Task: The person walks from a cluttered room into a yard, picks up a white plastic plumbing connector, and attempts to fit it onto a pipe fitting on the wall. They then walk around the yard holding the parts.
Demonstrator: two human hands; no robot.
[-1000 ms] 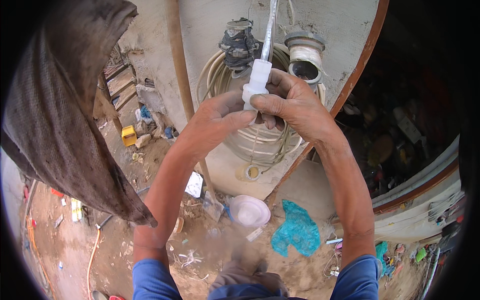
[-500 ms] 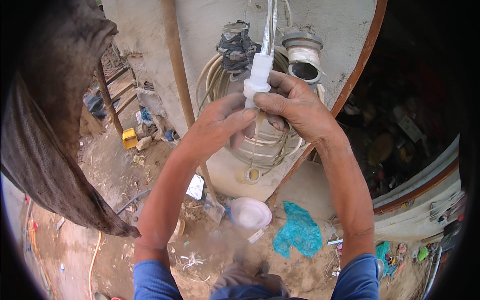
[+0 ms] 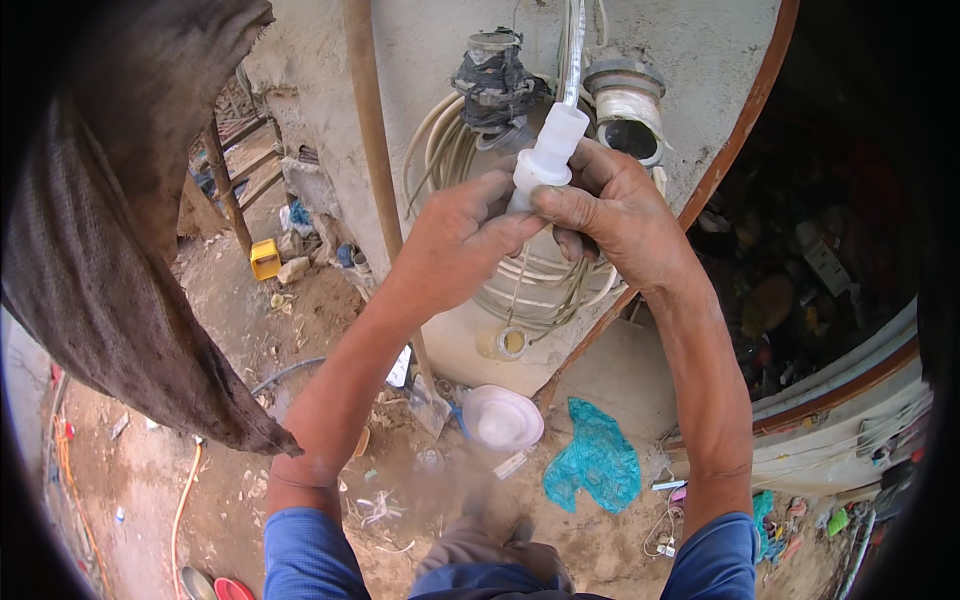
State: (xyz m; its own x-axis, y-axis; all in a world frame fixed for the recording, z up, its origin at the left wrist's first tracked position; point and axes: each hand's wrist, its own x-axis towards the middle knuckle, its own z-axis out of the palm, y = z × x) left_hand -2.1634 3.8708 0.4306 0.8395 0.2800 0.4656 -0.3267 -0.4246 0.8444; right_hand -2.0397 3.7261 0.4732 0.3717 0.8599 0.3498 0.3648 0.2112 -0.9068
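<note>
"What have the hands got there?"

"A white plastic connector [image 3: 550,150], up in front of the wall [image 3: 420,50]. Both hands are clamped on it. The left hand [image 3: 455,245] has the lower end between thumb and fingers, and the right hand [image 3: 630,225] lays its thumb across the side, fingers curled behind."

"Is it straight up?"

"Tilted — the top leans to the right. A clear tube [image 3: 572,60] runs upward from just behind that top. I can't tell from here whether the two are joined."

"And behind it?"

"A coil of pale hose [image 3: 445,150] against the wall. Two wrapped pipes stick out: a black-wrapped one [image 3: 493,90] to the left of the connector, a white-wrapped one [image 3: 628,107] to the right. A wooden pole [image 3: 372,120] slants down past the left hand."

"What's on the ground?"

"A pale pink bowl [image 3: 503,418] below the hands, with a blue-green plastic bag [image 3: 595,460] just beside it — crumpled. Off to the left, a yellow container [image 3: 265,260]; nearer, a dark cloth [image 3: 130,270] hangs down."
</note>
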